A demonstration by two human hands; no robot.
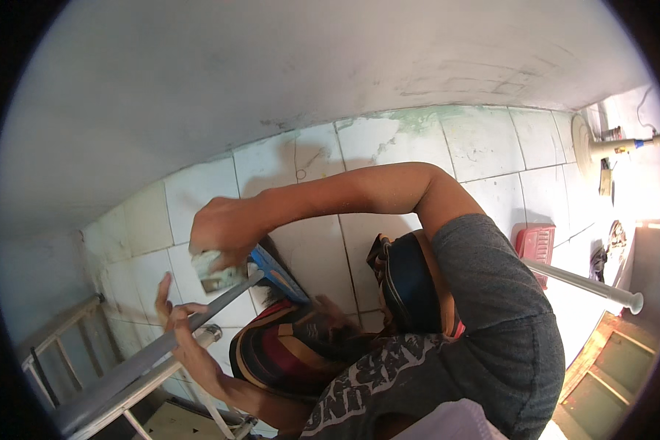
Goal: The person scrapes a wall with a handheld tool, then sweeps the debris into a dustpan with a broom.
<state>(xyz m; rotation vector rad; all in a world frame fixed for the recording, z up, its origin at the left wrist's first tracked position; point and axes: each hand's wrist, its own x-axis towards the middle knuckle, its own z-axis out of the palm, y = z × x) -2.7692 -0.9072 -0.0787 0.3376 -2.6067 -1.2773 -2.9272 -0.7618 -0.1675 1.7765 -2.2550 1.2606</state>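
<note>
We look down from above at a person working close against a white tiled wall (198, 191), whose lower tiles are stained and chipped and whose upper part is bare grey plaster.

Our right hand (224, 233) reaches across from the right, the forearm stretched level over the tiles. Its fingers (214, 258) are curled tight around a small pale, crumpled pad or cloth (216, 277), pressing it against the upper end of a long grey pipe (150, 352). Just beside that hand, touching the same spot, is a blue flat piece (279, 273); we cannot tell what it is.

Our left hand (180, 323) comes up from the lower edge. It lies along the grey pipe a little below the right hand, with the thumb and lower fingers wrapped round the pipe to steady it and the upper fingers (163, 292) stretched out straight toward the wall.

The grey pipe runs on a slant from the lower left corner up to the two hands, near the middle left of the view. Beside it, running the same way, is a thinner pale metal tube (161, 370), and farther left stands a metal frame of bars (59, 341).

Below the hands sits a striped cloth in red, yellow and black (286, 352), and a dark cap (407, 282) near the shoulder in a grey printed shirt (491, 330). To the right a white pole (587, 284) crosses the view, with a red plastic basket (537, 243) against the wall behind it.
</note>
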